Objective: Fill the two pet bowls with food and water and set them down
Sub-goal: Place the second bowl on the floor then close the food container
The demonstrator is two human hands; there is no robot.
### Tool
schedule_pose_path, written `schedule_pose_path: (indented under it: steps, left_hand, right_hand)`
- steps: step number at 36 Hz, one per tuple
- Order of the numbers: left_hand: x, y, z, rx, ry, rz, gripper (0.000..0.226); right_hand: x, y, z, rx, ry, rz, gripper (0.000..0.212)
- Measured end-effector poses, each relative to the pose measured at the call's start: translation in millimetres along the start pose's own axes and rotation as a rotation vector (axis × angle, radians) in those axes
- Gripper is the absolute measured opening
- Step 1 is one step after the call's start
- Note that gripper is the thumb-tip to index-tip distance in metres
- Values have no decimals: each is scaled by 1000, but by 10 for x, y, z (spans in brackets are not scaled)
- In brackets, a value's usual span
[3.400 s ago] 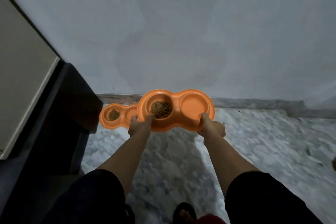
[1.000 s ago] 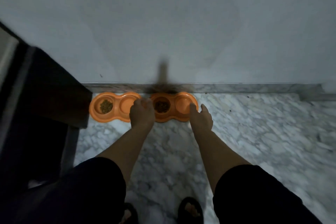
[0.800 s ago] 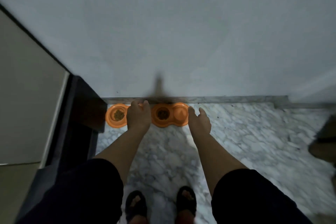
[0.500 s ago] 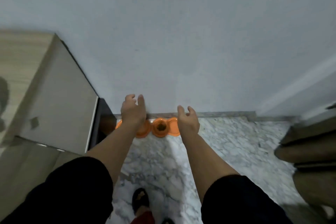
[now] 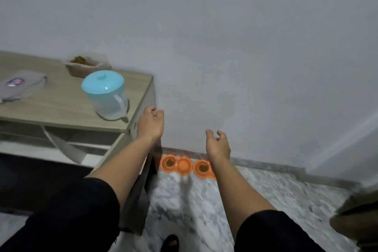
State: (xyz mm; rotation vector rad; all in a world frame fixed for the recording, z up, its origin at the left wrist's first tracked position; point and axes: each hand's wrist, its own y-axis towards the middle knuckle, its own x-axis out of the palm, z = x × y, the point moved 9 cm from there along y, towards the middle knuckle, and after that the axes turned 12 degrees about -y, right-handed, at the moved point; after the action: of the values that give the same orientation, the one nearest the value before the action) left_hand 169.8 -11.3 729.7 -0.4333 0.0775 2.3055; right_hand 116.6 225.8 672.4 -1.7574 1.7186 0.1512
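Left hand (image 5: 151, 124) fingers loosely curled, holding nothing, right hand (image 5: 217, 143) fingers loosely spread, holding nothing, two orange bowls (image 5: 176, 166) on floor (image 5: 266, 196) by wall, well below fingers, right one (image 5: 202, 169) partly behind right forearm, jug (image 5: 105, 94) left of left fingers.

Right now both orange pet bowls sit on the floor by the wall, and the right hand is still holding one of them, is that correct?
Not quite: the head view shows the right hand raised, holding nothing. Both orange pet bowls do sit on the floor by the wall.
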Motion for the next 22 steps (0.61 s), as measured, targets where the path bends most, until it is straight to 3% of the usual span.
schedule_pose_path:
  steps: [8, 12, 15, 22]
  left_hand:
    - [-1173, -177, -28, -23, -73, 134, 39]
    - [-1764, -184, -138, -25, -92, 186, 40]
    - [-2225, -114, -271, -35, -118, 230, 41]
    - [-3480, 379, -740, -68, -110, 262, 39]
  right_hand:
    - [323, -690, -535, -120, -20, -27, 53]
    - [628, -979, -808, -180, -40, -61, 40]
    - [985, -1207, -1029, -243, -57, -95, 28]
    - [2162, -1690, -1590, -300, -86, -156, 29]
